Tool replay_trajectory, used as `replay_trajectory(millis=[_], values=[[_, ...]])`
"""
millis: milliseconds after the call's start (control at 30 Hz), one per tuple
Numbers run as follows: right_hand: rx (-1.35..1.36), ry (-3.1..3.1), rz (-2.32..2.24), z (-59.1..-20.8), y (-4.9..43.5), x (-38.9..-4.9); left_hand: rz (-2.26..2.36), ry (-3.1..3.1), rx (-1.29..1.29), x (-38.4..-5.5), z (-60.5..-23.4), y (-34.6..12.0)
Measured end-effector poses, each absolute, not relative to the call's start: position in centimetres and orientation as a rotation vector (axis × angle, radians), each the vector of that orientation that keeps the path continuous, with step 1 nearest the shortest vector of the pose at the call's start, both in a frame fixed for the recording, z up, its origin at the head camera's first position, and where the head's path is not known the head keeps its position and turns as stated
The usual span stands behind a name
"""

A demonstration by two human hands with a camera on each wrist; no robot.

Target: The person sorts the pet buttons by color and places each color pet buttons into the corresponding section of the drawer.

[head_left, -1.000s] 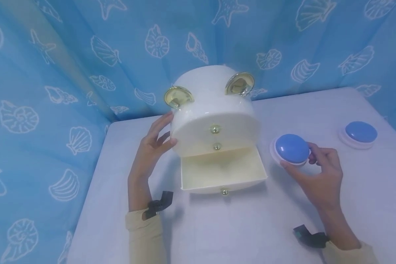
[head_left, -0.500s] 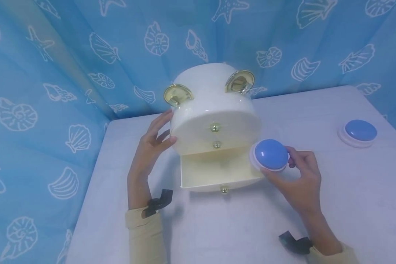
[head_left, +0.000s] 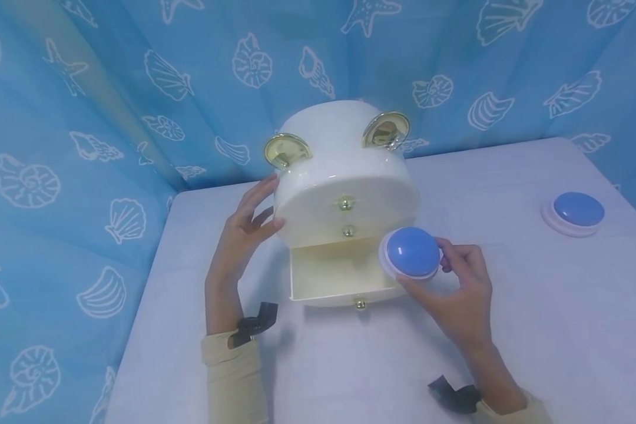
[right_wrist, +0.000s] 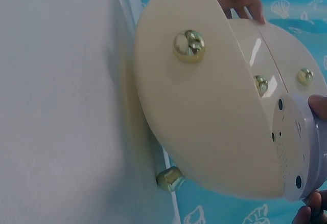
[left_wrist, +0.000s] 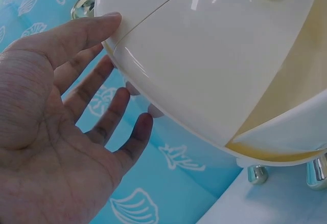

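Note:
A white round-topped drawer box with two gold ears stands on the table. Its bottom drawer is pulled out. My left hand rests against the box's left side, thumb at the front edge and fingers spread along the curved side. My right hand grips a buzzer button with a blue dome and white base, thumb and fingers at its rim. The buzzer overlaps the drawer's right end in the head view. In the right wrist view, the buzzer's underside shows small holes and dark round pads.
A second blue-domed buzzer lies at the right of the white-covered table. Blue curtains with shell prints hang behind and to the left. Gold knobs stick out from the drawer fronts.
My right hand has carried the buzzer leftward, from beside the box to the right end of the pulled-out drawer. The left hand stays at the box's side.

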State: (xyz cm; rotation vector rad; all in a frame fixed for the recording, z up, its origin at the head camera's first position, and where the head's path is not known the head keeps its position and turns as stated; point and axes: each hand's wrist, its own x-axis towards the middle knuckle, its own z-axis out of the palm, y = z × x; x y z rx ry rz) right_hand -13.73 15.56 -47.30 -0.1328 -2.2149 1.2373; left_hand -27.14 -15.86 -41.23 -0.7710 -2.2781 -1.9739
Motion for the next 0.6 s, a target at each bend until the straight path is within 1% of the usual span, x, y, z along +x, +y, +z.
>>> replay_trajectory(millis=[100,367,600], values=[[-0.09,-2.192,1.251,-47.3,14.9,-13.8,-1.978,-2.282,-0.764,-26.6,-40.5,-15.7],[0.032,-2.148,1.268,-47.3,13.1,-14.0,-1.972,-2.274,-0.774,-26.5,-40.4,-15.6],[0.065,-2.169,1.289,-47.3,11.7,-14.0,-1.967,-2.284,-0.761,-26.5,-40.3,-15.6]])
